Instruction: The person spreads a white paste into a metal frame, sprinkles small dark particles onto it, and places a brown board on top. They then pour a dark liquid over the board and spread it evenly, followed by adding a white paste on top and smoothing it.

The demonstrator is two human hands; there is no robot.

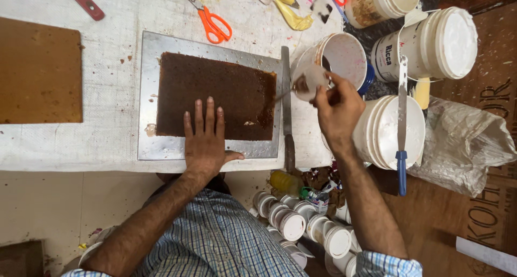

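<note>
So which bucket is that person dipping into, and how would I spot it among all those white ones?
Start at the metal tray with the dark brown slab that the left hand presses. Just past the tray's right edge, above the right hand, stands a white bucket. Unlike its lidded neighbours, it is open, with a stained inside.

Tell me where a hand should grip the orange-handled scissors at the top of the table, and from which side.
Grip the orange-handled scissors by the orange loops, the end nearer the metal tray. The blades point up and left toward the table's far edge, so I'd come from the tray side. The loops lie flat on the white cloth with open space around them; nothing touches them.
</note>
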